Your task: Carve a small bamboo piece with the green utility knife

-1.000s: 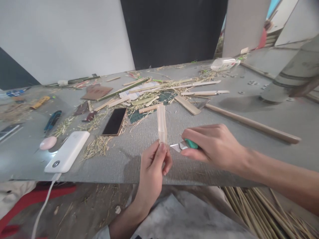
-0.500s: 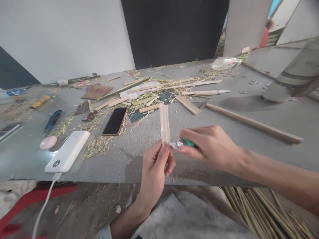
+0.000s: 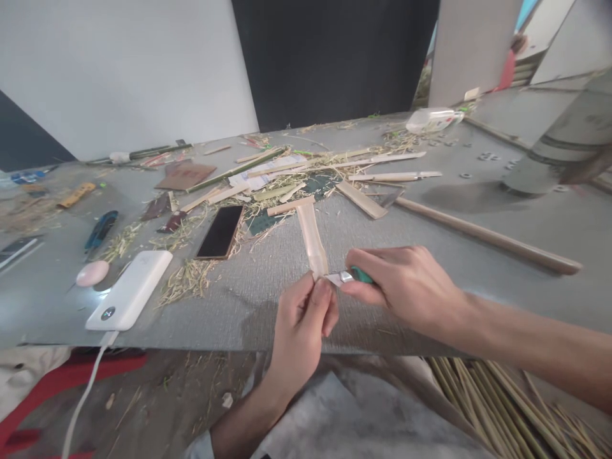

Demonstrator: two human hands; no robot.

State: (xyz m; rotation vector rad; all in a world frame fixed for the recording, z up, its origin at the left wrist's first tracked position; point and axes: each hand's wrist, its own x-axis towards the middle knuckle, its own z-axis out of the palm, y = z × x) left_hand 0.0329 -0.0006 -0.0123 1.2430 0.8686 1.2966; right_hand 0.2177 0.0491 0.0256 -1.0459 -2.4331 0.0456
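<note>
Between thumb and fingers, my left hand (image 3: 303,319) pinches the near end of a pale, flat bamboo strip (image 3: 312,236), which points away from me over the table. My right hand (image 3: 406,284) is wrapped round the green handle of a utility knife (image 3: 359,274). The knife's blade reaches left to the strip's near end, right by my left thumb. Whether the edge is cutting in or only touching cannot be made out.
Left of my hands lie a phone (image 3: 220,233), a white power bank (image 3: 130,290) with a cable, and a blue-black cutter (image 3: 101,229). Bamboo pieces and shavings (image 3: 189,284) litter the table (image 3: 268,280). A long stick (image 3: 488,236) and a large cylinder (image 3: 549,153) stand right.
The far end of the bamboo strip has swung a little to the left, so it now slants. Both hands have shifted only slightly and keep their holds.
</note>
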